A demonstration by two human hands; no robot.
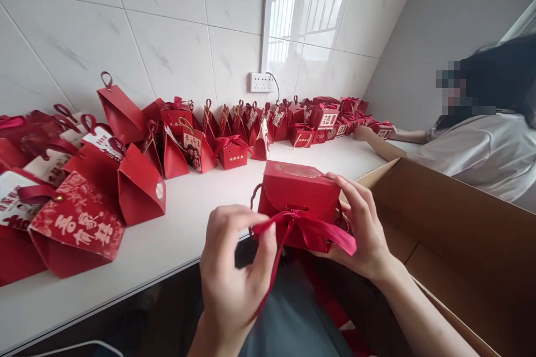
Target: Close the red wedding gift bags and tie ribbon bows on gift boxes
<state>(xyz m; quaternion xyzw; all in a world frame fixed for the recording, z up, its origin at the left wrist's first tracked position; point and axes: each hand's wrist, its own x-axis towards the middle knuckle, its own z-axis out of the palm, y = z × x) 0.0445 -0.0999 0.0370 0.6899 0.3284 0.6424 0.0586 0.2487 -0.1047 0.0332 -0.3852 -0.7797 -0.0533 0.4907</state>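
Observation:
A red gift box (301,192) with a gold pattern on top is held up in front of me, just off the counter's front edge. My right hand (360,223) grips it along its right side, thumb or fingers at the top corner and others underneath. Across its front a red ribbon (318,230) is tied in a bow below a slot in the flap. My left hand (238,256) pinches the bow's left loop between thumb and forefinger. Dark twisted cords (253,198) stick out at the box's sides.
Many red gift boxes (180,148) line the white counter (192,201) along the tiled wall. An open cardboard box (452,201) stands at the right. Beyond it a person in a pale shirt (473,148) reaches toward boxes at the far end. A power strip (262,82) is on the wall.

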